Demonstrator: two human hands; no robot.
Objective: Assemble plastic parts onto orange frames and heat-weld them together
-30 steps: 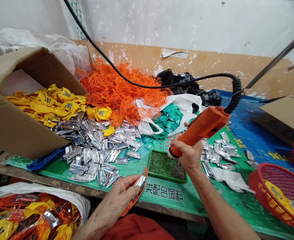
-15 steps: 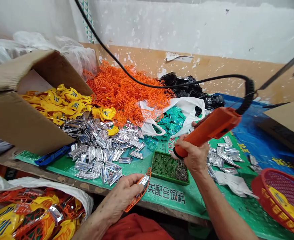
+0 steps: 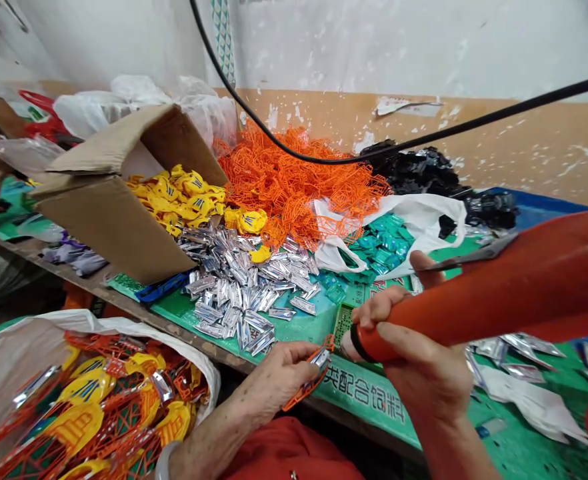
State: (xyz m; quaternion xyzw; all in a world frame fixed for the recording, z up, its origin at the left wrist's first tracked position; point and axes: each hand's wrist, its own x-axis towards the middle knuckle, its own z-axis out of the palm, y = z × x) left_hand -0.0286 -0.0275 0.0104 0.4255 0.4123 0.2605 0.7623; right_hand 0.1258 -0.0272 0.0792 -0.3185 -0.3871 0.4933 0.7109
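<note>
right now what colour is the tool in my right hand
The corded tool is orange-red, black-banded at the tip; head view.

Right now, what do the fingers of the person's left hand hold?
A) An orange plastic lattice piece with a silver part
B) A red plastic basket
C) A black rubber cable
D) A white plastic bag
A: the left hand grips the orange plastic lattice piece, with its silver part showing beside the fingers.

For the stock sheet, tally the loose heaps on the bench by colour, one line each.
Orange heap: 1
Yellow heap: 1
Silver heaps: 2
Green heap: 1
Black heap: 1
Total: 6
</note>
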